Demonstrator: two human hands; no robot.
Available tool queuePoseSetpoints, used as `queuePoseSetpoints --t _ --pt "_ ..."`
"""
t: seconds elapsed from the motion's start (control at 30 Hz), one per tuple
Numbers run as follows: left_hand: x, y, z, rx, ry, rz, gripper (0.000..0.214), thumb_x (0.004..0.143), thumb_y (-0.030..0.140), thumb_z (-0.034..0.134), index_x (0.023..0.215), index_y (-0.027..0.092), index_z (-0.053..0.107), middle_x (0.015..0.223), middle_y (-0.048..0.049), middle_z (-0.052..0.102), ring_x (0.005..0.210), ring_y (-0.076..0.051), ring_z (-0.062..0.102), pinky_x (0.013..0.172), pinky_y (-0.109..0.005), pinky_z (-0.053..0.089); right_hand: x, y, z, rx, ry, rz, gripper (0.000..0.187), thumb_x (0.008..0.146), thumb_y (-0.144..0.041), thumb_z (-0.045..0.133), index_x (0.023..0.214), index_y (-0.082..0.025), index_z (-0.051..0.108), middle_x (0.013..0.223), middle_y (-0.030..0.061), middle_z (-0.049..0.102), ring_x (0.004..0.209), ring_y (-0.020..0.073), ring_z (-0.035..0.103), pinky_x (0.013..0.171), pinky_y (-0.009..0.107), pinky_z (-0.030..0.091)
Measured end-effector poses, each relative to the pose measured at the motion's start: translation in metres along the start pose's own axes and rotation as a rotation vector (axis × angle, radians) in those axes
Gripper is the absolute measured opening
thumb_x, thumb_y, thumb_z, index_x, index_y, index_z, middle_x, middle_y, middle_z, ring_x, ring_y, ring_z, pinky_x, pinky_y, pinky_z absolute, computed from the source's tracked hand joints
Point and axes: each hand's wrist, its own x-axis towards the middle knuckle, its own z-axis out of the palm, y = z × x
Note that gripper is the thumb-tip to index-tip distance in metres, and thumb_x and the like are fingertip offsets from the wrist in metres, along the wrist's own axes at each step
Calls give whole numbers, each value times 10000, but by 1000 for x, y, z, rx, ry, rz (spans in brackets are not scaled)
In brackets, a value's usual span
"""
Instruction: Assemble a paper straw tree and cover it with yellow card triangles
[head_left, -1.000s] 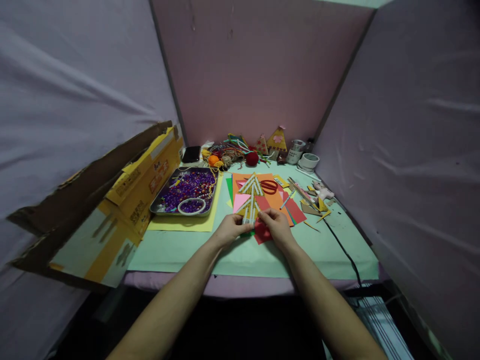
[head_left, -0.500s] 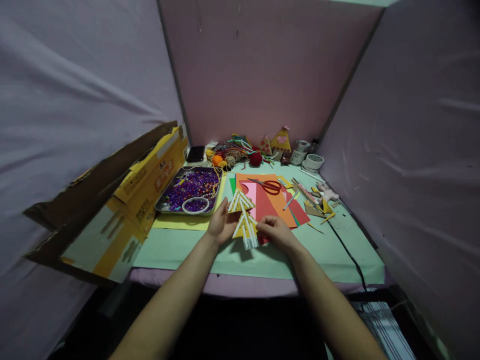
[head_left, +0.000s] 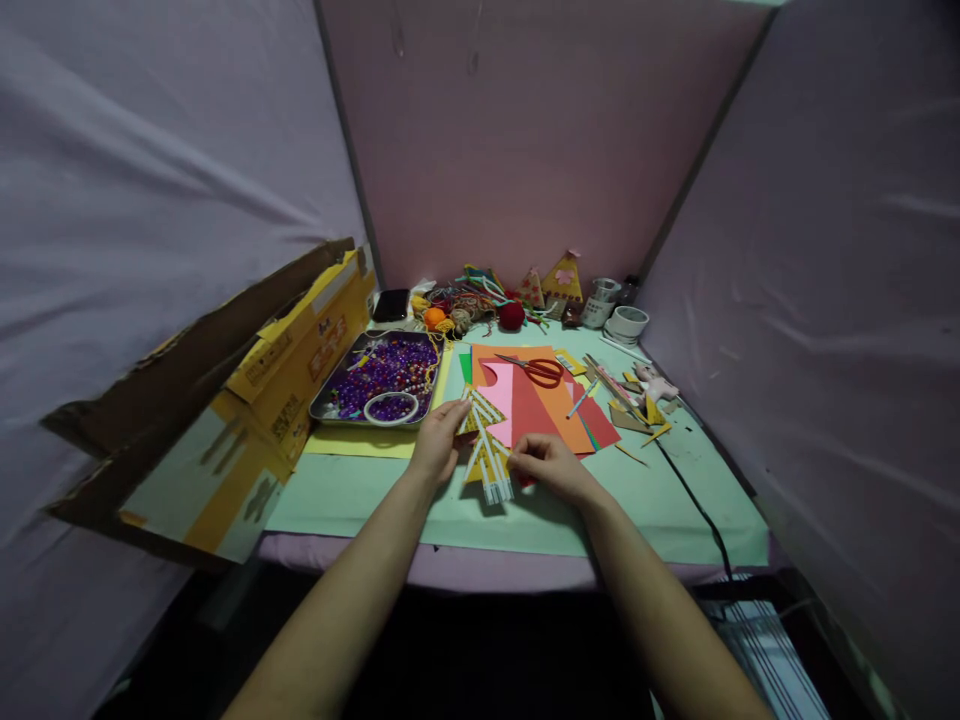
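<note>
A yellow paper tree with white strips [head_left: 486, 450] lies tilted over the near edge of the coloured paper sheets [head_left: 551, 400] on the green table [head_left: 360, 495]. My left hand [head_left: 439, 440] grips the tree's left side, fingers closed on it. My right hand [head_left: 544, 465] pinches the tree's lower right edge beside a red sheet. Red-handled scissors [head_left: 536, 371] lie on the orange sheet beyond my hands.
A metal tray of purple beads [head_left: 381, 377] with a white ring sits left of the papers. An open yellow cardboard box [head_left: 247, 400] leans at far left. Yarn balls [head_left: 469, 315], paper cones, cups [head_left: 622, 322] line the back. A black cable [head_left: 694, 505] runs along the right.
The paper tree has been pulled off the paper stack toward me and to the left, tilting as it went. Both hands came nearer with it.
</note>
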Motion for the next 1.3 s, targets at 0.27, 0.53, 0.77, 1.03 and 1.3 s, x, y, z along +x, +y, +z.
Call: queuePoseSetpoints --t 0.27,0.53,0.77,1.03,1.3 --pt "-10 -4 2 308 -149 -59 304 635 422 773 713 139 693 715 -29 654 631 -145 583 553 -256 482 2 -4 0 -150 344 -239 258 804 -450 631 876 -203 606 740 -2 617 617 130 568 597 263 460" --pt "-11 -13 0 635 -331 37 254 703 377 698 716 129 748 676 -58 666 666 -174 570 623 -278 429 3 -3 3 -351 372 -425 177 827 -352 633 934 -212 614 859 29 605 734 150 563 694 292 481" --pt "-11 -14 -2 620 -339 0 287 682 418 698 731 139 748 675 -64 656 698 -195 576 608 -290 445 6 3 2 -275 330 -353 190 820 -344 647 945 -201 650 901 44 678 805 174 631 755 315 501" --pt "-12 -12 0 620 -319 2 231 661 366 709 653 136 730 631 -47 630 669 -177 553 608 -282 430 6 3 0 -543 315 -455 116 856 -268 598 954 -218 634 888 41 639 787 170 594 722 307 476" --pt "-11 -15 0 592 -308 -16 204 645 346 719 613 145 713 599 -41 603 640 -170 540 579 -277 423 6 4 -1 -627 264 -486 99 883 -237 549 972 -226 592 894 41 601 797 173 568 730 311 458"
